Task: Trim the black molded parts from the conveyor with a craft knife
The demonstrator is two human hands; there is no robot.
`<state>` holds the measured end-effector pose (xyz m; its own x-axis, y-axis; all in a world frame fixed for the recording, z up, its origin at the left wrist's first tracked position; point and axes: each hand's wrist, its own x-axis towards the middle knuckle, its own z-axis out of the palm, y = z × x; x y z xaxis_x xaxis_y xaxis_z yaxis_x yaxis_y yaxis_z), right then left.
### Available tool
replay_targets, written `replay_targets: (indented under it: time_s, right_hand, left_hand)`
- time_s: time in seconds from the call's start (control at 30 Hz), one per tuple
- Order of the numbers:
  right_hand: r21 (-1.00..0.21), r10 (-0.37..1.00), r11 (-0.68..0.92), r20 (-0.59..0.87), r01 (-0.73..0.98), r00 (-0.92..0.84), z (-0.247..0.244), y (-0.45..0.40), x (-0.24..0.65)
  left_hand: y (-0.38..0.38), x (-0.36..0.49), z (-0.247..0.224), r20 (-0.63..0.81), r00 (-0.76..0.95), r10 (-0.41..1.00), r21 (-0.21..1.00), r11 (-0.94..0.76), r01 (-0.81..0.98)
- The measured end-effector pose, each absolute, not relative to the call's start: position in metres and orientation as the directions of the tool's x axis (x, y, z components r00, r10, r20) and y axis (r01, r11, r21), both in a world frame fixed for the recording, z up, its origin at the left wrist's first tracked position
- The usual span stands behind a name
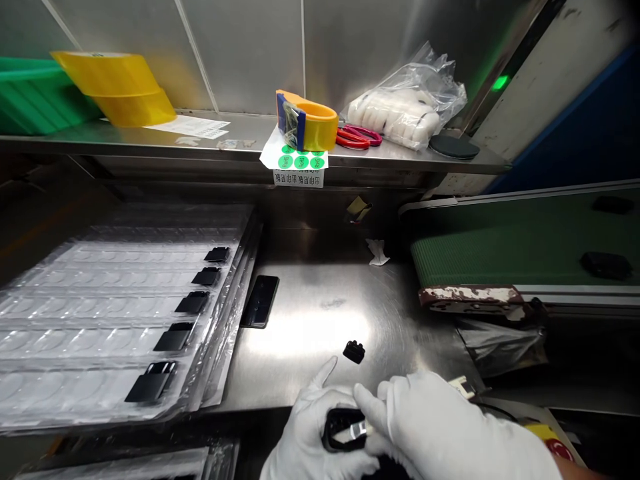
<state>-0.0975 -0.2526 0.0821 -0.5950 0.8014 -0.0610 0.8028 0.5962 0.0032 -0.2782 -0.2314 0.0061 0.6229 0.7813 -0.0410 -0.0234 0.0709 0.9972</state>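
Observation:
Low in the head view, my left hand (300, 437), in a white glove, is closed around a hollow black plastic housing (329, 440), with its index finger stretched out. My right hand (440, 427), also gloved in white, grips a flat metal blade (357, 431). The blade's tip reaches into the hollow of the housing; its handle is hidden in my fingers. A small black plastic piece (354, 351) lies on the steel table (310, 360) just beyond my hands.
Left, clear plastic trays (100, 313) are stacked, holding several black parts (153, 383). A phone (261, 301) lies beside them. The green conveyor belt (500, 247) at right carries black parts. Above, a shelf (240, 145) bears a tape dispenser (310, 123), red scissors (357, 136) and a plastic bag (400, 107).

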Motion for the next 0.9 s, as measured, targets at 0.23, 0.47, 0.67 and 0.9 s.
replay_targets:
  time_s: [0.23, 0.47, 0.67, 0.9]
  right_hand:
    - [-0.908, 0.948, -0.176, -0.261, 0.379, -0.184, 0.046, -0.265, -0.055]
    - [-0.712, 0.806, -0.517, -0.592, -0.476, 0.010, -0.063, -0.299, -0.092]
    - [-0.753, 0.838, -0.469, -0.545, -0.461, 0.038, -0.068, -0.321, -0.101]
    - [-0.845, 0.835, -0.514, -0.532, -0.147, 0.138, -0.085, -0.288, -0.067]
  left_hand:
    - [-0.219, -0.292, 0.001, -0.323, 0.445, 0.836, 0.923, 0.174, 0.342]
    - [-0.201, -0.298, -0.046, -0.549, 0.347, 0.760, 0.814, 0.581, 0.014]
    - [-0.212, -0.295, -0.049, -0.607, 0.461, 0.648, 0.720, 0.693, -0.026]
    - [-0.185, -0.298, -0.049, -0.727, 0.497, 0.474, 0.368, 0.880, -0.301]
